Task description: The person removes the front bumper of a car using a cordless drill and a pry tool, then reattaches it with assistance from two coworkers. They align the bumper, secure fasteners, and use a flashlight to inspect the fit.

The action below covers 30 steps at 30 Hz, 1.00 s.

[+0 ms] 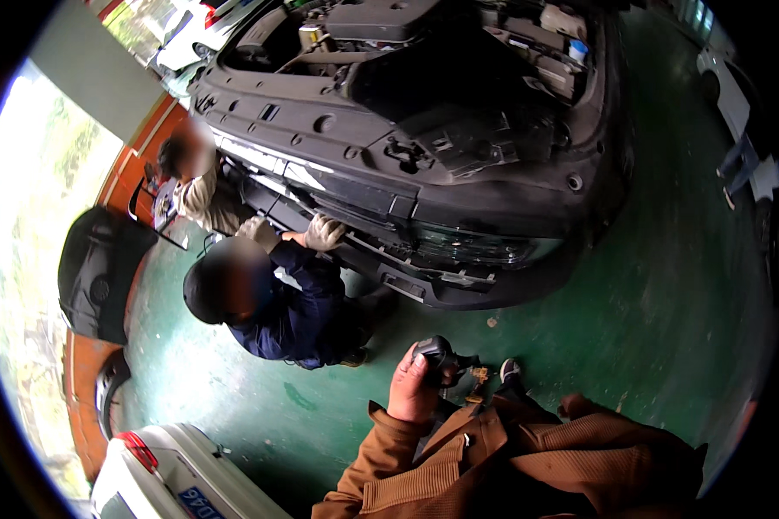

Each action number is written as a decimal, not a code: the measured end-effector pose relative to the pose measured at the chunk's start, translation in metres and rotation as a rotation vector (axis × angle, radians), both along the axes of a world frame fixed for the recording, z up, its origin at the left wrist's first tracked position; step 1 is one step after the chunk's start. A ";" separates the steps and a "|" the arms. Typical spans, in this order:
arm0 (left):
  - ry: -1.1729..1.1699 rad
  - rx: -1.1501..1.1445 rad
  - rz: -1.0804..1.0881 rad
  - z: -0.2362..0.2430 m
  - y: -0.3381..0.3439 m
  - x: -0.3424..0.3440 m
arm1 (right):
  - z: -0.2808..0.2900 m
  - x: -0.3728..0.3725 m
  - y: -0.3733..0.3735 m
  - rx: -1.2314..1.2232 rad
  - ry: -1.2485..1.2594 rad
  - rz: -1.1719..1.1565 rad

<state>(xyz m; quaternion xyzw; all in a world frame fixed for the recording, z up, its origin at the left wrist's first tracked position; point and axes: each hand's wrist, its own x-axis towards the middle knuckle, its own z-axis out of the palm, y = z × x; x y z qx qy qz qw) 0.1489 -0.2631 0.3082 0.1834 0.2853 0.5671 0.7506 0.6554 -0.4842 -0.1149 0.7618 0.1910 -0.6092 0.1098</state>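
My left hand (pixel 409 394), in a brown sleeve, is closed round a dark grey hand-held device (pixel 437 353) with a rounded body and a narrower part jutting right. Its exact kind is unclear. A small brass-coloured thing (pixel 479 378) shows just right of the device; whether it is attached I cannot tell. Dimly at the end of my other brown sleeve is what looks like my right hand (pixel 577 403), its fingers not distinguishable. Ahead of me, apart from both hands, stands a dark car (pixel 355 130) with its engine bay exposed and its front bumper (pixel 415 290) low in front.
A co-worker in a navy jacket (pixel 290 320) crouches at the bumper, white-gloved hands on its upper edge. Another person (pixel 201 195) is farther left. A black car panel (pixel 104 275) leans by the wall. White cars (pixel 195 471) stand lower left and right. The floor (pixel 632 346) is green.
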 end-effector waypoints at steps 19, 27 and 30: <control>-0.038 -0.059 -0.226 -0.007 -0.045 -0.024 | 0.145 -0.104 0.177 0.595 0.141 -0.230; 0.075 -0.072 -0.522 0.008 -0.052 0.024 | 0.130 -0.087 0.103 0.497 0.029 -0.412; 0.211 -0.085 -0.456 0.013 -0.047 0.042 | 0.088 -0.063 0.044 0.442 -0.017 -0.555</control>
